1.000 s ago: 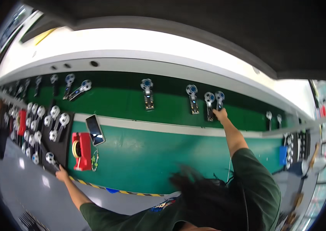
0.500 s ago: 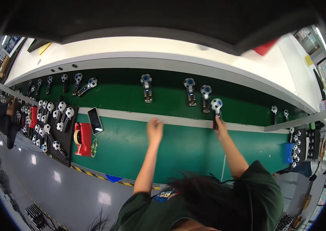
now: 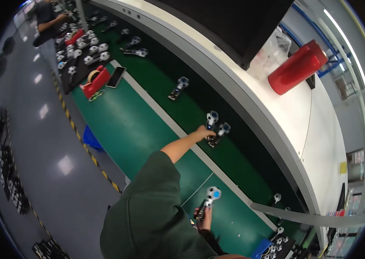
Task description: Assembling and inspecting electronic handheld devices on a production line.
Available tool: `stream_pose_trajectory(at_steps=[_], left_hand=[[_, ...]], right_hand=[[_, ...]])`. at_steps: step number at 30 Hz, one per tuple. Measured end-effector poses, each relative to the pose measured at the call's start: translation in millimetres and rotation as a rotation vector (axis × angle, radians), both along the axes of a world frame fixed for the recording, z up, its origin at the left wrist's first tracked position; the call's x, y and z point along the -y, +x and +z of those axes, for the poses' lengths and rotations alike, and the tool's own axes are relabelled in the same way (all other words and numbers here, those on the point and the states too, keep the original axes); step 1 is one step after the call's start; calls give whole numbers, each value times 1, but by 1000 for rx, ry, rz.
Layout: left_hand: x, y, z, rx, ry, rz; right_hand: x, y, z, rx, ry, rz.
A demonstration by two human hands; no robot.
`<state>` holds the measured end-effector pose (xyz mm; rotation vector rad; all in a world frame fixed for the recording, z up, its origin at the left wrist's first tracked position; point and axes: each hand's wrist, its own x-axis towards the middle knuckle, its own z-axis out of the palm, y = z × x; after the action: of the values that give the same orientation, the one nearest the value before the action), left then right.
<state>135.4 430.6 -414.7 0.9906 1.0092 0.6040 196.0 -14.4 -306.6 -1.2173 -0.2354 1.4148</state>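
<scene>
At the left, dark stacks (image 3: 16, 194) stand on the grey floor (image 3: 55, 138), and farther off a person (image 3: 46, 19) in dark clothing stands beside the work line. Right of that person, a black mat (image 3: 82, 74) carries rows of ball-headed devices, their round tops patterned in black and white. Next to it, on the green tabletop (image 3: 117, 116), sit a red tape dispenser (image 3: 100, 80) and, just to its right, a black phone (image 3: 116, 77). Beyond a pale rail (image 3: 148, 97) runs a dark green strip (image 3: 158, 71), where a lone device (image 3: 178, 88) lies well apart from the others. Farther right, the left hand (image 3: 202, 132) extends across the rail to the handle of a reached-for device (image 3: 211, 117); its fingers are small and partly hidden, so I cannot tell whether they have closed. Just right of it lies a neighbouring device (image 3: 220, 134). Nearer, over the tabletop, the right hand (image 3: 206, 219) grips a held device (image 3: 210, 198) by its dark handle, the ball end up with a bright blue centre. At the near right, a blue box (image 3: 261, 249) sits beside more ball-headed devices, and far right a red bottle (image 3: 298, 67) rests on a white shelf (image 3: 273, 112).
</scene>
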Motion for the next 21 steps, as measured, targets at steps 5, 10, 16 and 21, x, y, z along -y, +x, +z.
stream_pose_trajectory(at_steps=[5,10,16,21], left_hand=[[127,-113,78,385,5,-204],[213,-230,128,466,-228,20],[211,-288,178,607,-27,97],[191,-320,228,667,92,38]], right_hand=[[-11,47,-6,-77,66,-29],[-96,3,26,-106,132,24],[-176,-115,106,53,318,263],[-202,-195,159,89,446,299]])
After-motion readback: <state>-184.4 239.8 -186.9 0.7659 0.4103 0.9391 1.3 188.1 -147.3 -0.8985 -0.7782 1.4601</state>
